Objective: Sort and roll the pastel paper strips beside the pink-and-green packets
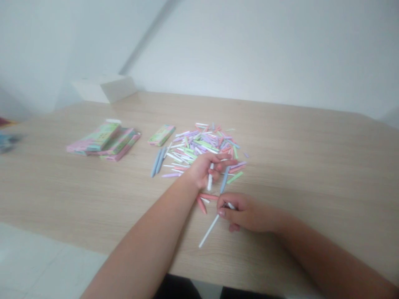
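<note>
In the middle of the table lies a pile of thin pastel sticks [204,145] in white, purple, green, pink and blue. My left hand [207,168] reaches over the near edge of this pile, its fingers closed around a short thick white piece [210,179], perhaps several white sticks together. Closer to me, my right hand [241,209] pinches a thin white stick [208,232] that slants down toward the table's front. Between the hands lie a blue stick [224,180] and a few red sticks [201,205]. The picture is blurred, so the sticks' kind is unclear.
Left of the pile, two thick blue sticks [158,162] lie near a small pink-and-green box [161,135]. Farther left is a stack of similar flat boxes [107,140]. A white box [107,88] stands at the back against the wall. The wooden table's front edge is close to me.
</note>
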A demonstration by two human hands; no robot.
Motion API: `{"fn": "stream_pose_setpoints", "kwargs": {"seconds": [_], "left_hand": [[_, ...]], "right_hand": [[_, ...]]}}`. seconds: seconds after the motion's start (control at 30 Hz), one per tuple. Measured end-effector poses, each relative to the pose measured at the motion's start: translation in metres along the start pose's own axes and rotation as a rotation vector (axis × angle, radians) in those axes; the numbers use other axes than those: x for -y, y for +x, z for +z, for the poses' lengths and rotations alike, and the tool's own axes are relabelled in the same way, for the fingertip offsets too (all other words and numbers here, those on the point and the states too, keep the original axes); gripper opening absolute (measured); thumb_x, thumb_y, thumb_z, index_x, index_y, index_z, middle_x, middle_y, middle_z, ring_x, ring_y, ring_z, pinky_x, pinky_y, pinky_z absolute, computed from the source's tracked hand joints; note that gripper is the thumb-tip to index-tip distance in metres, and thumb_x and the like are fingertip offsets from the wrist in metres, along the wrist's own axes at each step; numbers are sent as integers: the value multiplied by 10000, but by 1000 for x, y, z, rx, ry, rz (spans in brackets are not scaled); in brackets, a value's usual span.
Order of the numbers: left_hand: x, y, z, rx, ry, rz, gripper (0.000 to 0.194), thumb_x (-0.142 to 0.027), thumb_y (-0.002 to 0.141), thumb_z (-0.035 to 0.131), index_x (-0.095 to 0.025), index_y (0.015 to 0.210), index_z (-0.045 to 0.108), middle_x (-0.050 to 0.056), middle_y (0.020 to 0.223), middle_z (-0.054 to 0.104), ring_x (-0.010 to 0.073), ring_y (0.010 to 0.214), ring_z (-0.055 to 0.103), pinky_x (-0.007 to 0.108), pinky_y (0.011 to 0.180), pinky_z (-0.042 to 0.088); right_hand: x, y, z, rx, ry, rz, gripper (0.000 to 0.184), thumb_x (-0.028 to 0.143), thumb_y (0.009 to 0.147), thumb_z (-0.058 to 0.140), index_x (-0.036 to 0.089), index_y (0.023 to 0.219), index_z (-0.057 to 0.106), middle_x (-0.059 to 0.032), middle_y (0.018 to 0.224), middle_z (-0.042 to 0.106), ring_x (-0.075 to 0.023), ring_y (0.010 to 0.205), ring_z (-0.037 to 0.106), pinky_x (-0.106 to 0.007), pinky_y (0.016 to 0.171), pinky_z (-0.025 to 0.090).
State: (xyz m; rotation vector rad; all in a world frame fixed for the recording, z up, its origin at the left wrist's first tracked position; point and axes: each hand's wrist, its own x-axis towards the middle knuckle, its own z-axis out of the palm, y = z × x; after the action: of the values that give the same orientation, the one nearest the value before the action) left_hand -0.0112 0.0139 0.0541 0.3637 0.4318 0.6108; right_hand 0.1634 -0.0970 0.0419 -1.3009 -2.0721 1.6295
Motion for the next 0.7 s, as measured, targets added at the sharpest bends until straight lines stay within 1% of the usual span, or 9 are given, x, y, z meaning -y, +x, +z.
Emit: {"fn": "stream_pose_setpoints", "kwargs": {"seconds": [0.07, 0.13, 0.23, 0.4, 0.5, 0.63, 0.7], "left_hand": [[0, -1, 2, 3, 6, -1, 508, 17, 750, 463, -22, 1233, 618, 262, 1225, 703, 26, 443, 527, 68, 283, 293], [1, -1, 3, 12, 12, 0, 384, 3, 806, 477, -16, 1157, 633, 274, 1233, 693, 14, 438, 514, 65, 280, 283], [2, -2, 4, 49, 38, 5, 256, -6, 878, 509, -25, 1094, 645, 277, 1266, 675, -1, 454, 530, 50, 289, 278], [6, -3, 5, 105, 88, 13, 274, -1, 913, 528, -54, 1152, 651, 264, 1332, 652, 9, 506, 596, 37, 304, 280], [6, -5, 5, 96, 65, 18, 273, -55, 947, 536, -66, 1188, 664, 266, 1376, 628, 5, 509, 603, 33, 308, 284], [5, -7, 5, 83, 34, -2, 225, -168, 993, 563, -83, 1158, 690, 262, 1431, 592, 8, 528, 624, 28, 307, 283], [5, -7, 6, 76, 39, -3, 225, -197, 1000, 572, -90, 1155, 695, 258, 1429, 595, 8, 526, 625, 28, 307, 287]], "right_hand": [[1, 0, 0, 4, 11, 0, 243, 430, 1033, 533, 204, 947, 558, 53, 705, 545, -140, 640, 702, -203, 559, 478], [1, 0, 0, 5, 21, -4, 249, 435, 1031, 535, 204, 941, 556, 52, 709, 547, -137, 635, 696, -205, 561, 484], [-1, 0, 1, -3, 24, -7, 252, 435, 1031, 533, 204, 933, 552, 51, 705, 556, -130, 623, 683, -205, 564, 480], [0, 0, 1, -6, 24, -12, 237, 425, 1031, 536, 206, 943, 556, 52, 703, 544, -129, 621, 678, -208, 563, 470], [2, -1, 1, -4, 31, -11, 223, 406, 1038, 523, 209, 936, 548, 44, 717, 545, -135, 637, 683, -218, 570, 474], [3, -1, 1, 1, 33, 9, 232, 428, 1026, 544, 214, 938, 553, 54, 705, 533, -127, 626, 669, -218, 579, 483], [2, 0, 1, 1, 31, 5, 225, 423, 1024, 548, 214, 941, 555, 54, 707, 539, -119, 624, 656, -213, 581, 481]]}}
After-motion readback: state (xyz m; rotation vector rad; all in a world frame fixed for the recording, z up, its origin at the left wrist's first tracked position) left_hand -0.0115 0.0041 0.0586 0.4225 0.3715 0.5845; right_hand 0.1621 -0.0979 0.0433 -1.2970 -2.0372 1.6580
